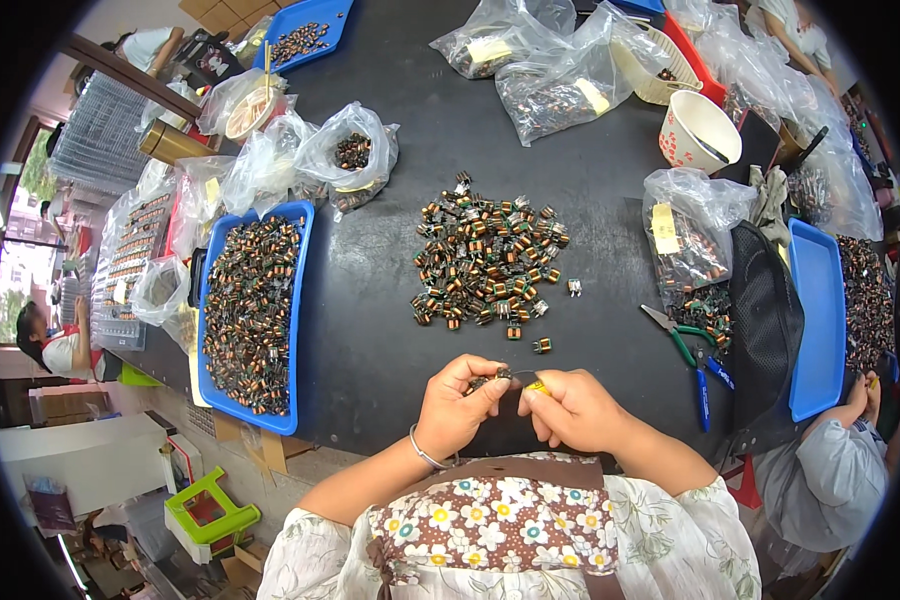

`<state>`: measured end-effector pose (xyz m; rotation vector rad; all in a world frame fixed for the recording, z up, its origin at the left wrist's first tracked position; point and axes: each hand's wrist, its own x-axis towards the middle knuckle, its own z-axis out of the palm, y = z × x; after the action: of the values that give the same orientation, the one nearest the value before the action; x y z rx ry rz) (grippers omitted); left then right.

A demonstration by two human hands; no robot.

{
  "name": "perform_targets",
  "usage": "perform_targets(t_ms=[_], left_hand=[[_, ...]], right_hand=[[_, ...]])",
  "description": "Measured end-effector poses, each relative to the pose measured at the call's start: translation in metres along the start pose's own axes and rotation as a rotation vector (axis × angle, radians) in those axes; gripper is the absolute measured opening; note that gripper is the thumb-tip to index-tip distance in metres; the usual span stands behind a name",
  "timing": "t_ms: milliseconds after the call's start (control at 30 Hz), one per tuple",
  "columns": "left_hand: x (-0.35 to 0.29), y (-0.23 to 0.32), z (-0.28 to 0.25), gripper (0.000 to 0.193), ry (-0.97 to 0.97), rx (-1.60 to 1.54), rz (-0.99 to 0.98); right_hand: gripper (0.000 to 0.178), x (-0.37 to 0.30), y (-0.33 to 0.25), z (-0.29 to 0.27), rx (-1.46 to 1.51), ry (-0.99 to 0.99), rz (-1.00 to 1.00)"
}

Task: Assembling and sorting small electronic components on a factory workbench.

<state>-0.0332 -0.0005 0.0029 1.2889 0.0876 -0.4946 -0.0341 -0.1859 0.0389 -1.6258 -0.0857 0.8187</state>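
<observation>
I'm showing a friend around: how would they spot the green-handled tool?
On the black table, look right of the person's right hand, toward the black mesh bag. Just left of that bag lies the green-handled tool. Its green grips set it apart from the blue-handled tool beside it.

Wearer's hands (454, 408): two; bracelet (423, 455): one; green-handled pliers (681, 345): one; patterned cup (685, 128): one

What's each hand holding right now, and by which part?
The left hand pinches a small dark component; the exact contact is hidden. The right hand grips what looks like a slim yellow-handled tool, by its handle.
</observation>
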Motion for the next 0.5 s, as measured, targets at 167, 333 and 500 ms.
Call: perform_targets(t_ms=[167, 333, 500], left_hand=[[0.0, 0.003, -0.003, 0.011, 0.006, -0.041, -0.052], [-0.006, 0.016, -0.005, 0.012, 0.036, -0.093, -0.089], [-0.038, 0.101, 0.002, 0.007, -0.547, 0.155, 0.406]], right_hand=[[0.021, 0.003, 0.003, -0.001, -0.136, 0.13, -0.152], [0.018, 0.007, 0.001, 0.004, -0.185, 0.184, -0.157], [0.018, 0.011, 0.007, 0.002, -0.172, 0.245, -0.141]])
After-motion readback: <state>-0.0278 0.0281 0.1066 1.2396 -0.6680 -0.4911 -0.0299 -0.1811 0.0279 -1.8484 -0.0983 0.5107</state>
